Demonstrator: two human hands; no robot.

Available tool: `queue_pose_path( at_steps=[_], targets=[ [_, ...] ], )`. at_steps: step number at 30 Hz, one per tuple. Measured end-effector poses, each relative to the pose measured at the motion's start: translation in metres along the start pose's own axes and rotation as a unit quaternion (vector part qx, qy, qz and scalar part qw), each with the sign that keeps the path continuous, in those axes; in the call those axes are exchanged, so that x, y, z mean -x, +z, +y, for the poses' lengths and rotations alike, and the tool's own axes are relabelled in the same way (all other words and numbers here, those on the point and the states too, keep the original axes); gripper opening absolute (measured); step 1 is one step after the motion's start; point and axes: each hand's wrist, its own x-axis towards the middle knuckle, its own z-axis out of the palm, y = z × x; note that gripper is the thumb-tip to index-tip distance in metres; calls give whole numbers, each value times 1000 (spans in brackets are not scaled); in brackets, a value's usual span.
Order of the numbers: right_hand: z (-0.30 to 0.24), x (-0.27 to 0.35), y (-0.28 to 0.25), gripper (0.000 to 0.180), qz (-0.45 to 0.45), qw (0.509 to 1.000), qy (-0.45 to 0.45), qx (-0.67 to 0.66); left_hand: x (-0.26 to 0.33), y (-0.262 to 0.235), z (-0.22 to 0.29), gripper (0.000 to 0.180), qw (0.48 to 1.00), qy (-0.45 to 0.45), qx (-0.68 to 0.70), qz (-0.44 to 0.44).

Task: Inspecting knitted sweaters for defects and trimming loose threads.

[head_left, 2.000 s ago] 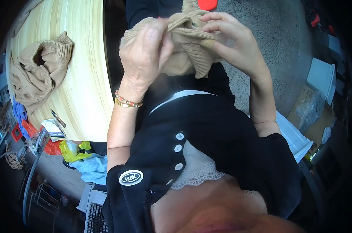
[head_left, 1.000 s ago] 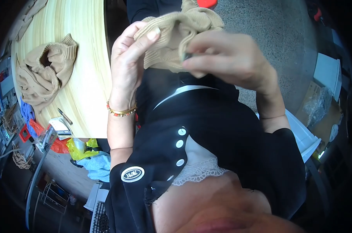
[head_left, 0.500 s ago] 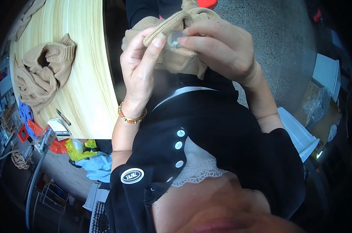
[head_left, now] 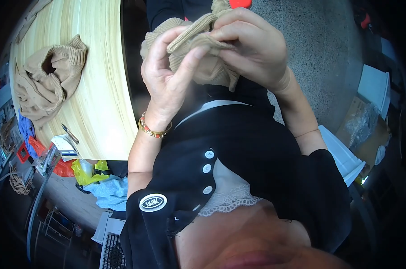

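A: We log the counter (head_left: 104, 89) first: pale, wood-grained, at our left. What lies on it?

B: One beige knit garment (head_left: 70, 62), crumpled toward the left edge, touching neither hand. Our held knit piece (head_left: 209, 74) is off the counter, just beyond its right edge, above the lap.

A: What has just changed there?

B: A flap of cloth now spans both hands, where half a second ago we saw a clear round piece at the right fingertips. We cannot see that piece now, nor tell whether cloth covers it. Our judgement: the handling has shifted onto the cloth itself.

A: Appearance?

B: Beige, soft, bunched, ribbed at its lower folds. Its thick rolled band (head_left: 191, 32) slants up to the right; the flap below looks thinner and slightly blurred.

A: Hands?

B: Our right hand (head_left: 261, 49) is nearly closed, fingers curled, pinching a fold. Our left hand (head_left: 167, 71) is partly closed, band between thumb and fingers, thumb tip against the flap.

A: Smallest items?

B: A small pad (head_left: 65, 145) near the counter's near-left corner, then a dark pen (head_left: 70, 133) just beside it.
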Motion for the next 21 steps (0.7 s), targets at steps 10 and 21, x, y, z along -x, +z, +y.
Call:
queue_pose_path(
  at_steps=[10,21],
  targets=[
    [-1,-38,-13,47,-74,978,70,-181,-7,-13,-1,29,998,-22,26,-46],
    [0,-32,-15,27,-202,924,298,-127,-10,-15,-2,27,997,-9,-6,-79]
  ],
)
